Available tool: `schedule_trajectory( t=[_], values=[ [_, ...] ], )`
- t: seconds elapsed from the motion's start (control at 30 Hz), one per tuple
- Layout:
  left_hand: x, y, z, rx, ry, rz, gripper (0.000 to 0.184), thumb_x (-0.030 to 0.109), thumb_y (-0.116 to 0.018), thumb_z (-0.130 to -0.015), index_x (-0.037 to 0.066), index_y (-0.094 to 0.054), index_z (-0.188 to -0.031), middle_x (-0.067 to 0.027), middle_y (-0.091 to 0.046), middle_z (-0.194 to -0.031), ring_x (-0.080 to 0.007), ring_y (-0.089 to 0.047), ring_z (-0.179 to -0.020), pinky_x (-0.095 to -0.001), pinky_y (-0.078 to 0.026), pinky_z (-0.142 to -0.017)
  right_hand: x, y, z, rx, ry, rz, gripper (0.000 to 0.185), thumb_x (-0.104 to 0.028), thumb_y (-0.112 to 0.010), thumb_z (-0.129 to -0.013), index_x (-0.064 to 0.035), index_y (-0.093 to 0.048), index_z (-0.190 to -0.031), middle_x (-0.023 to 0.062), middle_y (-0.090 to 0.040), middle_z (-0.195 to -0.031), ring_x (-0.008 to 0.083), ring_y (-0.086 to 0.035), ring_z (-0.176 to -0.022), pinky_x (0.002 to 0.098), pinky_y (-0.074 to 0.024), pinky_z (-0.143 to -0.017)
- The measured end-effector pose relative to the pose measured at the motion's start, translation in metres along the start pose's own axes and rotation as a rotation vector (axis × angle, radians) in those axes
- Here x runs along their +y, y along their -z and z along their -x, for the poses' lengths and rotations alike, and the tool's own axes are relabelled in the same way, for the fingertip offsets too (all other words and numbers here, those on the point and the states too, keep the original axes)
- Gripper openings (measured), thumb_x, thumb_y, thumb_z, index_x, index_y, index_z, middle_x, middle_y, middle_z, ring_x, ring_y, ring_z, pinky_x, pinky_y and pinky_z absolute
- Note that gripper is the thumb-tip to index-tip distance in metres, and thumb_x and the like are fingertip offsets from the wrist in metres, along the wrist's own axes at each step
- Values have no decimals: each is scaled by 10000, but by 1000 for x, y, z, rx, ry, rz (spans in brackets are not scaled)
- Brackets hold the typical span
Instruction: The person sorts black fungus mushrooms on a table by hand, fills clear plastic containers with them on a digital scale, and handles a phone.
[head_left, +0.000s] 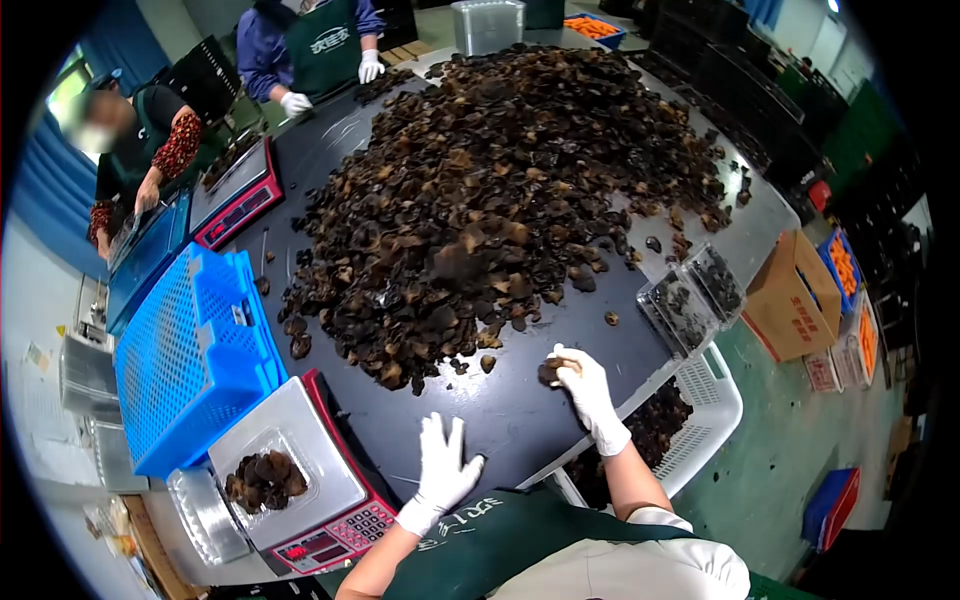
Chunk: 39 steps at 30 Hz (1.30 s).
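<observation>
My left hand (442, 472), in a white glove, is open low over the dark table, fingers spread. A small dark patch shows at its thumb tip; I cannot tell what it is. My right hand (585, 392), gloved too, pinches a brown wood ear mushroom (549, 371) near the front of the table. Beyond both hands spreads a large heap of wood ear mushrooms (470, 210). Left of my left hand, a clear plastic tray (300, 452) holding several wood ears sits on a red-framed scale (335, 485).
A blue crate (185, 360) stands beyond the scale, near stacked clear trays (207, 515). Clear boxes (690, 300) sit at the table's right edge, above a white basket (722, 400) holding wood ears. Two people work across the table. A cardboard box (790, 300) stands right.
</observation>
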<state>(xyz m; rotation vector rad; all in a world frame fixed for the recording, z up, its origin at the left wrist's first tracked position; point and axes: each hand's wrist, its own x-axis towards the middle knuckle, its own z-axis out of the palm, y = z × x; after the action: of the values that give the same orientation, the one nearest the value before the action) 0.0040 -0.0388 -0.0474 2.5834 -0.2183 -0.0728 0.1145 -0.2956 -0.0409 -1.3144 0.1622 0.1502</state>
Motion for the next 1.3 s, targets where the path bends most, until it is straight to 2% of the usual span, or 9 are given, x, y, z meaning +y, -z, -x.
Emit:
schedule_trajectory(
  t=[0.1, 0.17, 0.3, 0.4, 0.53, 0.7, 0.87, 1.0, 1.3],
  values=[
    [26, 7, -3, -270, -29, 485, 657, 294, -652, -822, 45, -406, -1377, -253, -298, -1450, -431, -327, -1322, -449, -296, -1088, 4, -12, 5, -98, -120, -186, 404, -2, -545, -861, -4, -503, -1262, 109, -619, -1130, 184, -614, -998, 284, -512, -801],
    [29, 9, -5, -203, -91, 323, 614, 206, -662, -828, 31, -419, -1364, -197, -354, -1427, -345, -415, -1279, -397, -342, -1066, 1, -26, 12, -166, -147, -173, 413, -19, -557, -877, 22, -473, -1280, 119, -609, -1159, 180, -607, -1001, 281, -507, -808],
    [21, 9, -10, -82, 395, 1290, 614, 17, -595, -874, 45, -314, -1419, -123, -422, -1375, -212, -510, -1159, -337, -445, -967, 16, -59, 28, -353, -18, -100, 482, -68, -652, -853, 37, -466, -1284, 108, -614, -1126, 139, -592, -977, 273, -499, -814],
    [21, 28, -13, 37, 491, 1399, 499, 43, -597, -888, -12, -411, -1348, -110, -523, -1237, -149, -573, -963, -275, -485, -868, 1, -89, 44, -520, 3, 217, 425, -25, -657, -820, 55, -525, -1216, 94, -629, -1102, 80, -590, -827, 225, -489, -757],
    [-5, 34, -5, 239, 664, 1600, 267, 102, -577, -926, -10, -535, -1164, -105, -607, -1054, -194, -628, -892, -334, -551, -800, 3, -108, 29, -481, 223, 262, 344, -69, -687, -821, -9, -589, -1146, 24, -591, -867, 64, -557, -730, 219, -464, -658],
    [-24, 40, 6, 335, 527, 1991, 325, 93, -589, -912, 1, -512, -1214, -147, -574, -1160, -252, -591, -1026, -365, -518, -900, 25, -110, -23, -130, 829, 1028, 310, -147, -653, -759, -98, -614, -1062, 70, -593, -1004, 292, -550, -921, 415, -424, -816],
    [-18, 51, 8, 283, 497, 2108, 331, 39, -572, -886, 34, -527, -1213, -145, -565, -1200, -295, -566, -1087, -407, -495, -953, 59, -128, -32, -271, 742, 1097, 284, -160, -609, -795, -90, -622, -1071, 103, -584, -1074, 303, -516, -1018, 464, -368, -927],
    [-24, 46, 10, 283, 494, 2110, 329, 72, -556, -895, 43, -520, -1221, -136, -570, -1202, -305, -562, -1096, -446, -470, -968, 74, -122, -44, -333, 745, 1058, 222, -77, -583, -811, -70, -635, -1027, 113, -619, -982, 294, -572, -922, 386, -462, -819],
    [-15, 49, 1, 154, 883, 2287, 415, 348, -468, -954, 9, -539, -1183, -133, -599, -1170, -305, -573, -1069, -484, -446, -950, 0, -149, 26, -680, 122, 336, 193, -74, -586, -864, -42, -629, -1049, 114, -641, -1031, 251, -603, -992, 348, -463, -900]
  ],
)
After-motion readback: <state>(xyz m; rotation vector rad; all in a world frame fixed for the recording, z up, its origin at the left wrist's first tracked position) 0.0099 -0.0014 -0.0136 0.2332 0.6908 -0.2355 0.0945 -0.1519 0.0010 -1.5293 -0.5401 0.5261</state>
